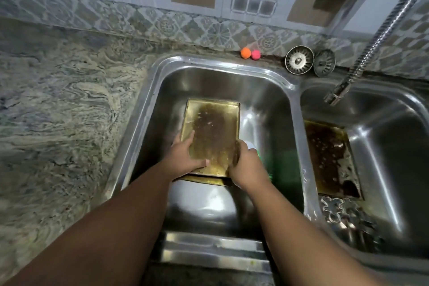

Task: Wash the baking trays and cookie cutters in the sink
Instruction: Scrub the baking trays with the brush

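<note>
Marbled stone counter (pixel 58 100) fills the left of the frame, patterned tiles run across the top, and a steel double sink sits in the middle. In the left basin (pixel 209 65) there's a gold baking tray (pixel 213 127), streaked brown down its middle, and both hands are on it. The left hand (pixel 183 158) grips the tray's lower left edge, fingers laid over the face and thumb along the bottom. The right hand (pixel 246 165) is curled at the lower right corner around a green object (pixel 278 160) with a white end, too blurred to name. A second gold edge (pixel 204 181) peeks out just beneath the tray.

Over in the right basin (pixel 394 123), another grimy tray (pixel 329 158) lies flat, with metal cookie cutters (pixel 348 216) heaped just below it, lower right. On the back ledge are an orange ball (pixel 245 52) and a pink ball (pixel 255 54), touching, and two sink strainers (pixel 299 60) propped up. A metal hose (pixel 383 30) slants down from the upper right.
</note>
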